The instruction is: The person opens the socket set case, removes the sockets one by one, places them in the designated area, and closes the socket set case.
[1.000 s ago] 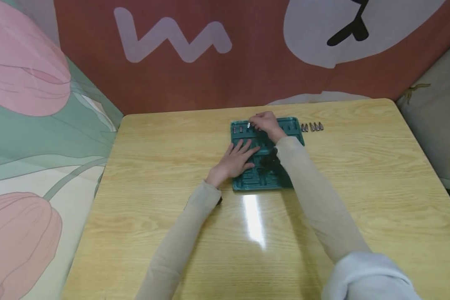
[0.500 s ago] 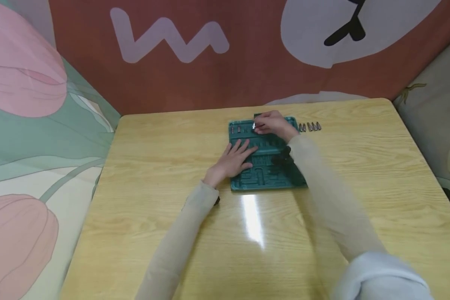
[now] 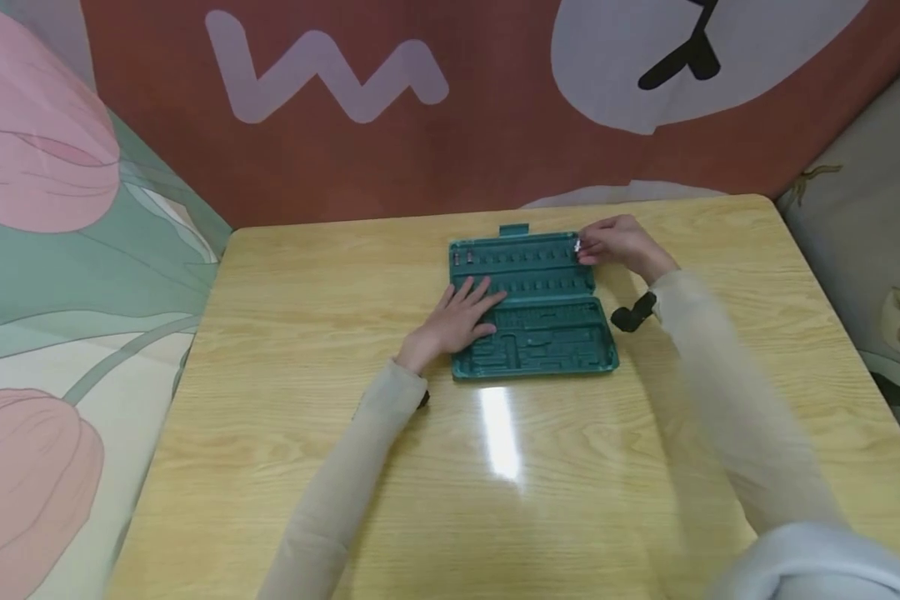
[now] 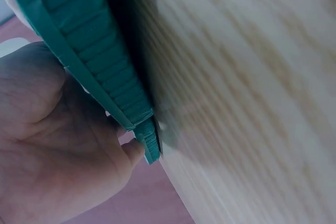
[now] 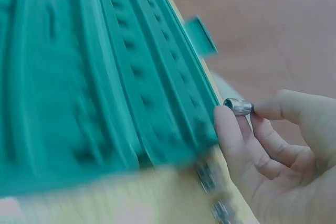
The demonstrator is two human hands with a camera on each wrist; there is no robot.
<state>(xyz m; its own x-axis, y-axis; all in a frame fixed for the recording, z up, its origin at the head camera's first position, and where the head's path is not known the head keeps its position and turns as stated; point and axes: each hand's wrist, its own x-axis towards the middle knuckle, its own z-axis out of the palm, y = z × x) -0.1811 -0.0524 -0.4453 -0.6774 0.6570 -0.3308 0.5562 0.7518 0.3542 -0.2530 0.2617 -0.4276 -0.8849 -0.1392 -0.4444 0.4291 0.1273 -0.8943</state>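
An unfolded green tool case (image 3: 543, 304) lies on the table. My left hand (image 3: 453, 323) rests on its left part with fingers spread; the left wrist view shows the palm (image 4: 58, 140) beside the case's side wall (image 4: 89, 40). At the case's top right corner, my right hand (image 3: 626, 243) pinches a small silver socket (image 5: 239, 107) between thumb and fingertips. The socket has a ribbed side and a hollow end. Two small metal pieces (image 3: 462, 258) sit at the left end of the case's top row of slots.
More metal sockets (image 5: 207, 177) lie on the wooden table (image 3: 330, 308) beside the case, hidden behind my right hand in the head view. A green latch tab (image 3: 513, 230) sticks out from the case's far edge. A printed reddish cloth (image 3: 382, 167) hangs behind the table.
My right hand has moved right, from over the top row of slots to the case's top right corner, carrying the socket. My left hand has stayed on the case.
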